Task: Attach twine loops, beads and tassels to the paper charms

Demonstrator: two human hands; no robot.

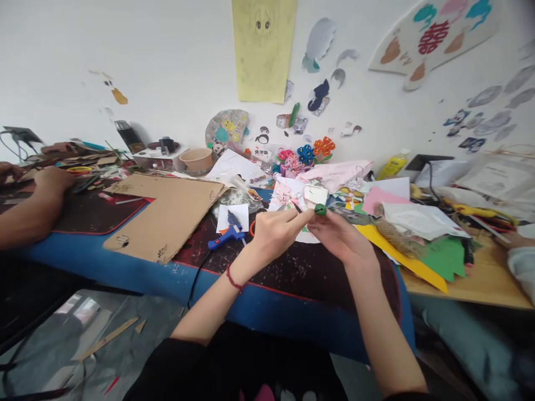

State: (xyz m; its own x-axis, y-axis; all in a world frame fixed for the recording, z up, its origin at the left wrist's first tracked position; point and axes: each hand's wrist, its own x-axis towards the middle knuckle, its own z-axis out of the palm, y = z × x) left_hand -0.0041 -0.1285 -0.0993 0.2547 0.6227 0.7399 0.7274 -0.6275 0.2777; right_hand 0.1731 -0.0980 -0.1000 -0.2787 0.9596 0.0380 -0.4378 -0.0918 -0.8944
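Note:
A small round green piece (320, 210) sits between my two hands, above the dark mat on the table. My right hand (340, 234) holds it from the right with thumb and fingers. The fingers of my left hand (278, 231) are pinched together and reach toward its left side; a thin dark item shows at their tips, too small to name. Left of my left hand, a blue glue gun (228, 238) lies on the mat, its tip over a white paper square (240, 213).
Brown cardboard (167, 214) lies to the left. Behind my hands are paper scraps, a paper bowl (196, 160) and colourful flowers (305, 156). Yellow card (403, 256) and green card (445, 257) lie to the right. Other people's hands show at both far sides.

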